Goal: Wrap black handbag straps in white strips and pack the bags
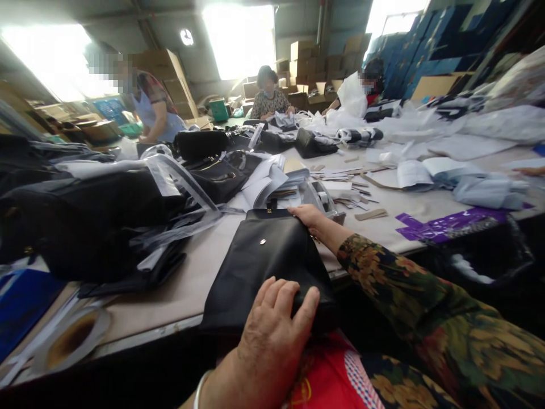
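Note:
A black bag (pixel 255 267) with a small metal stud on its front lies at the table's near edge. My left hand (pixel 276 324), a pale bangle at its wrist, rests on the bag's lower part with the fingers spread. At the bag's far right corner, my right hand (pixel 307 218) has its fingers closed on the top edge. Just beyond the bag stands a grey tray (pixel 317 199) beside stacked papers (pixel 270 182).
Black bags (pixel 93 216) with clear plastic strips are heaped at the left, near a tape roll (pixel 72 341). Purple tape (pixel 451 224) lies at the right edge. Paper scraps (pixel 349 187) and white wrapping (pixel 485 125) cover parts of the table. Three people work beyond it.

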A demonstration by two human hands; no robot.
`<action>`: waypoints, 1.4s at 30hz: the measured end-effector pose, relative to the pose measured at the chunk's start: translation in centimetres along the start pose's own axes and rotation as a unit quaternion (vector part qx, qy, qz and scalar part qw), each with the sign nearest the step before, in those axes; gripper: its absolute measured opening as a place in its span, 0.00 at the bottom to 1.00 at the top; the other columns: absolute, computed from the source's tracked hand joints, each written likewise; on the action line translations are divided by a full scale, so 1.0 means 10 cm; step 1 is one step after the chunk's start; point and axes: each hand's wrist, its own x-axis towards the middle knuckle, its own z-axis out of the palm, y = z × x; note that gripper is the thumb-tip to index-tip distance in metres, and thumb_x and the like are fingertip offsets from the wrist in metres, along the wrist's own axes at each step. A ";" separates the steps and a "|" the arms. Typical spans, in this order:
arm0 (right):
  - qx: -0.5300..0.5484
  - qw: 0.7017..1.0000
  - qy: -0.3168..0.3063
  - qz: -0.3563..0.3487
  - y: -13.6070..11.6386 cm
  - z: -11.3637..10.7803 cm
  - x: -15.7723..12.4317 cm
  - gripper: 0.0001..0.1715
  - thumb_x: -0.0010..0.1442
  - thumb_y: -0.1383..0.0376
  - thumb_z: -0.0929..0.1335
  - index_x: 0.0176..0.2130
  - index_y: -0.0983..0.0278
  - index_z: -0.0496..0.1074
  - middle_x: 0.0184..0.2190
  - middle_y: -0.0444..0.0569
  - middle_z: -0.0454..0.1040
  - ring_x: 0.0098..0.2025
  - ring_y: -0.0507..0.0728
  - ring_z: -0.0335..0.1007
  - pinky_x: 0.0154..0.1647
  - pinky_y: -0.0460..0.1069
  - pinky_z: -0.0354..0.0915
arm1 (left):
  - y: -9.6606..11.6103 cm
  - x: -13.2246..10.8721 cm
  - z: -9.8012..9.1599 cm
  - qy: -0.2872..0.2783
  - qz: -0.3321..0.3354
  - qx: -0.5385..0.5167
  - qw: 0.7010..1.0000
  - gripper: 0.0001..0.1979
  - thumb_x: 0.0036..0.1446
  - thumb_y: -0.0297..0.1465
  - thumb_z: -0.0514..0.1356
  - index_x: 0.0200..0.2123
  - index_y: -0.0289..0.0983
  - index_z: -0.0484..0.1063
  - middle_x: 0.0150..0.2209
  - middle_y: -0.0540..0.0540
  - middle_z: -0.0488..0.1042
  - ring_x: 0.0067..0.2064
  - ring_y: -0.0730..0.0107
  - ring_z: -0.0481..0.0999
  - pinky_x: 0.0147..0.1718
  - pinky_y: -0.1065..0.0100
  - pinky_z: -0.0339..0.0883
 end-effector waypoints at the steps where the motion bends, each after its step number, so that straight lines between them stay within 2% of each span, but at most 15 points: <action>1: 0.000 1.000 0.003 0.004 -0.01 -0.01 0.01 0.15 0.56 0.57 0.73 0.26 0.67 0.74 0.21 0.47 0.75 0.26 0.54 0.70 0.27 0.46 0.66 | 0.00 -0.03 0.00 0.029 -0.012 0.008 0.999 0.27 0.58 0.32 0.66 0.59 0.36 0.67 0.52 0.36 0.69 0.56 0.47 0.69 0.57 0.44 0.68; 4: -0.004 1.000 0.020 0.017 -0.01 -0.03 0.04 0.16 0.57 0.58 0.72 0.27 0.67 0.73 0.21 0.46 0.74 0.25 0.53 0.69 0.26 0.45 0.65 | -0.02 -0.12 -0.01 0.102 -0.079 0.029 0.991 0.26 0.59 0.38 0.65 0.56 0.31 0.67 0.50 0.32 0.68 0.55 0.43 0.68 0.53 0.42 0.69; 7: -0.024 0.999 0.036 0.017 0.01 -0.04 0.05 0.15 0.56 0.58 0.73 0.27 0.67 0.73 0.20 0.45 0.73 0.25 0.53 0.68 0.27 0.46 0.65 | -0.06 -0.21 0.02 0.095 -0.089 0.024 0.991 0.24 0.61 0.41 0.63 0.53 0.30 0.67 0.46 0.33 0.71 0.48 0.47 0.72 0.45 0.47 0.74; 11: -0.067 0.997 0.043 0.006 -0.03 0.00 0.03 0.16 0.56 0.57 0.73 0.28 0.67 0.74 0.19 0.44 0.71 0.25 0.53 0.67 0.26 0.46 0.64 | -0.15 -0.19 0.08 -0.014 -0.023 -0.045 0.999 0.16 0.63 0.34 0.61 0.51 0.33 0.69 0.43 0.38 0.75 0.42 0.54 0.74 0.41 0.54 0.75; 14: -0.111 0.993 0.040 -0.011 -0.12 0.06 0.01 0.18 0.60 0.57 0.71 0.26 0.66 0.73 0.18 0.43 0.69 0.23 0.52 0.65 0.26 0.46 0.62 | -0.23 -0.08 0.09 -0.126 0.020 -0.137 0.982 0.05 0.61 0.27 0.59 0.41 0.36 0.72 0.37 0.44 0.75 0.36 0.61 0.73 0.35 0.61 0.73; 16: -0.151 0.987 0.045 -0.031 -0.20 0.08 -0.03 0.20 0.60 0.57 0.70 0.23 0.65 0.71 0.18 0.43 0.67 0.24 0.52 0.65 0.28 0.46 0.60 | -0.26 0.00 0.08 -0.176 0.026 -0.174 0.969 0.03 0.59 0.24 0.58 0.34 0.37 0.71 0.34 0.46 0.74 0.35 0.63 0.72 0.34 0.64 0.71; 18: -0.193 0.978 0.059 -0.059 -0.27 0.03 -0.12 0.19 0.60 0.57 0.71 0.23 0.64 0.71 0.20 0.43 0.69 0.28 0.53 0.65 0.31 0.47 0.59 | -0.28 0.05 0.06 -0.197 0.010 -0.180 0.964 0.05 0.58 0.23 0.58 0.31 0.38 0.69 0.34 0.47 0.73 0.36 0.65 0.72 0.34 0.65 0.70; 21: -0.246 0.961 0.077 -0.104 -0.32 -0.19 -0.40 0.13 0.59 0.57 0.72 0.28 0.63 0.72 0.26 0.45 0.73 0.33 0.55 0.67 0.36 0.47 0.58 | -0.27 0.04 0.08 -0.187 -0.017 -0.172 0.967 0.05 0.58 0.22 0.57 0.32 0.38 0.69 0.37 0.46 0.73 0.38 0.63 0.73 0.36 0.64 0.71; 24: -0.344 0.928 0.061 -0.129 -0.27 -0.47 -0.77 0.18 0.60 0.51 0.70 0.29 0.62 0.72 0.27 0.47 0.74 0.33 0.56 0.68 0.36 0.48 0.58 | -0.26 -0.01 0.15 -0.167 -0.013 -0.171 0.971 0.05 0.58 0.23 0.58 0.36 0.37 0.70 0.40 0.44 0.74 0.41 0.61 0.73 0.42 0.59 0.72; 26: -0.397 0.913 0.013 -0.095 -0.21 -0.59 -1.00 0.23 0.61 0.45 0.68 0.31 0.62 0.72 0.28 0.49 0.75 0.33 0.57 0.70 0.34 0.49 0.59 | -0.26 0.00 0.19 -0.164 0.003 -0.169 0.972 0.06 0.58 0.23 0.58 0.39 0.36 0.71 0.41 0.43 0.75 0.43 0.60 0.75 0.51 0.55 0.71; 28: -0.406 0.912 -0.036 -0.041 -0.16 -0.60 -1.16 0.27 0.61 0.41 0.66 0.34 0.62 0.72 0.32 0.51 0.77 0.34 0.58 0.72 0.34 0.49 0.60 | -0.26 0.05 0.19 -0.172 0.029 -0.165 0.971 0.06 0.60 0.23 0.57 0.40 0.36 0.71 0.41 0.43 0.75 0.44 0.62 0.76 0.58 0.54 0.66; 32: -0.416 0.908 -0.046 0.002 -0.13 -0.42 -1.25 0.30 0.56 0.38 0.68 0.36 0.63 0.73 0.36 0.55 0.78 0.39 0.62 0.73 0.34 0.50 0.61 | -0.25 0.22 0.09 -0.222 0.103 -0.158 0.957 0.04 0.58 0.23 0.59 0.37 0.34 0.70 0.39 0.42 0.76 0.42 0.61 0.76 0.52 0.58 0.70; 35: -0.430 0.902 -0.018 -0.002 -0.13 -0.28 -1.22 0.25 0.53 0.43 0.71 0.33 0.62 0.72 0.34 0.54 0.78 0.37 0.61 0.72 0.32 0.49 0.60 | -0.25 0.30 -0.01 -0.254 0.115 -0.160 0.947 0.07 0.56 0.22 0.60 0.39 0.33 0.69 0.39 0.41 0.76 0.44 0.60 0.76 0.51 0.61 0.71; 39: -0.429 0.903 0.003 -0.031 -0.13 -0.28 -1.17 0.09 0.49 0.61 0.72 0.27 0.62 0.69 0.27 0.49 0.74 0.32 0.57 0.69 0.31 0.48 0.58 | -0.27 0.26 -0.07 -0.261 0.084 -0.188 0.943 0.12 0.57 0.23 0.60 0.45 0.34 0.68 0.45 0.40 0.76 0.49 0.60 0.76 0.56 0.61 0.69; 42: -0.343 0.939 0.009 -0.035 -0.10 -0.38 -1.11 0.07 0.44 0.68 0.72 0.24 0.62 0.68 0.24 0.44 0.70 0.31 0.55 0.66 0.31 0.47 0.58 | -0.29 0.19 -0.07 -0.252 0.024 -0.200 0.946 0.16 0.58 0.28 0.62 0.50 0.33 0.68 0.55 0.36 0.73 0.55 0.57 0.74 0.56 0.60 0.69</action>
